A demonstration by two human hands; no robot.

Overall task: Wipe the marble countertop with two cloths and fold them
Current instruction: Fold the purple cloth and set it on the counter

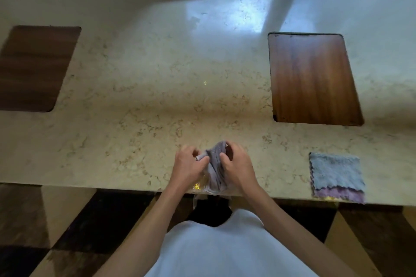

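My left hand point(188, 165) and right hand point(236, 165) both clamped on the bunched grey cloth point(215, 164) between them (near counter point(146, 101) edge).

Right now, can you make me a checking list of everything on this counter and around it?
Surface: marble countertop, beige, glare at the far middle.
Job's things: grey cloth bunched at the near edge; folded cloth lying flat at the right.
Clutter: two wooden panels, dark panel left, brown panel right.
Grippers: left hand and right hand both gripping the grey cloth.
Cables: nothing seen.
Surroundings: checkered floor below.
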